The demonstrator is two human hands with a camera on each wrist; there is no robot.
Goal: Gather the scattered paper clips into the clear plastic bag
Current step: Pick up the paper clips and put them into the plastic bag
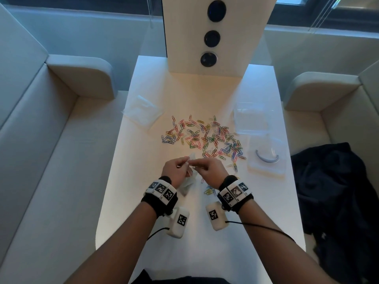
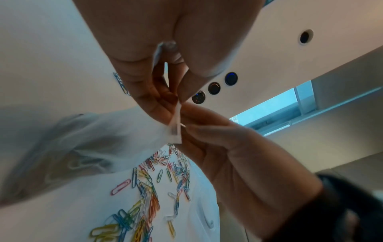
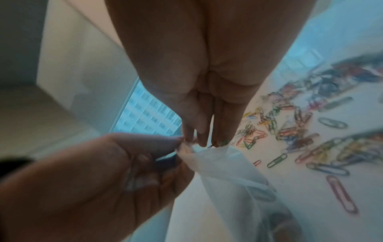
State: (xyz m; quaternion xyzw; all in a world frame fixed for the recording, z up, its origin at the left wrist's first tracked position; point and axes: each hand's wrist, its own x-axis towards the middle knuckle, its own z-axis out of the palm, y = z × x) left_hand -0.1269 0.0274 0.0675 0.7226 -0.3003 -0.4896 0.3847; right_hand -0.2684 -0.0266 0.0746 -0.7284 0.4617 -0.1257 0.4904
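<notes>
Paper clips [image 1: 202, 138] in many colours lie scattered across the middle of the white counter [image 1: 205, 242], beyond both hands, with a few more near the right wrist. From the left, the left hand [image 1: 176, 168] has its grip pinched on the top edge of the clear plastic bag [image 2: 82, 147], which hangs down toward the counter between the wrists; the right hand [image 1: 211, 170] pinches the same edge just beside it, fingertips almost touching

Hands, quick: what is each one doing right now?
Left hand: pinching the clear plastic bag at its top edge.
Right hand: pinching the same edge.
</notes>
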